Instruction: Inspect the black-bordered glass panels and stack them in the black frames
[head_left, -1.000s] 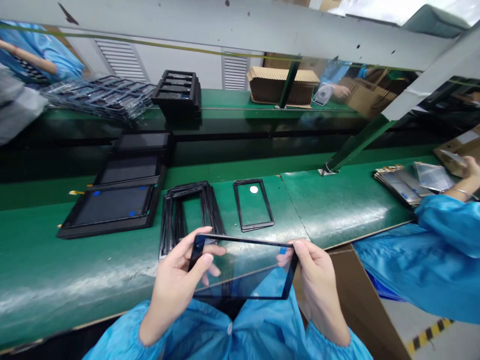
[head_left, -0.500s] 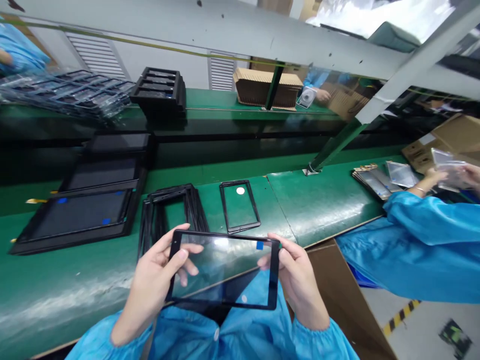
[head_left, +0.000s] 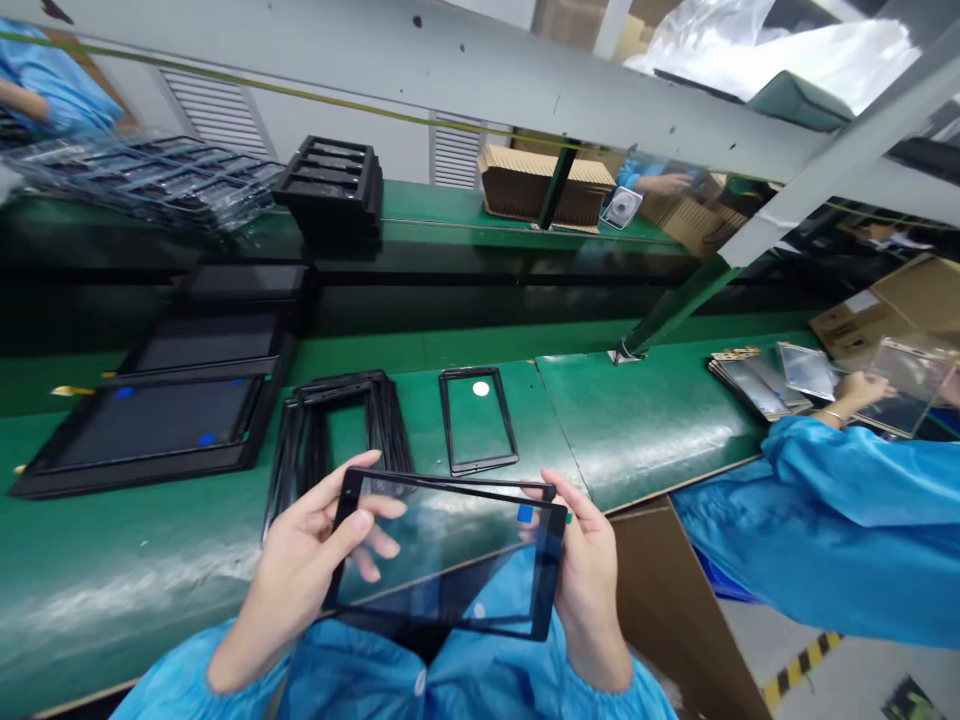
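Head view: left grip (head_left: 304,555) and right grip (head_left: 589,565) hold a clear, black-bordered rectangular panel (head_left: 450,555), likely light, stiff, fragile, best held by its edges.

Part of the black frame stack (head_left: 385,425) is hidden by the left hand (head_left: 296,560); a co-worker's blue garment (head_left: 862,490) is cut off at the right edge; marks on the cardboard box (head_left: 892,300) cannot be read

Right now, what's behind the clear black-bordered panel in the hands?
Behind the panel, a thin black rectangular frame shows along the top edge. Through the clear middle appear fingers of the left hand, green tabletop and blue smock. Anything behind the opaque black border is hidden.
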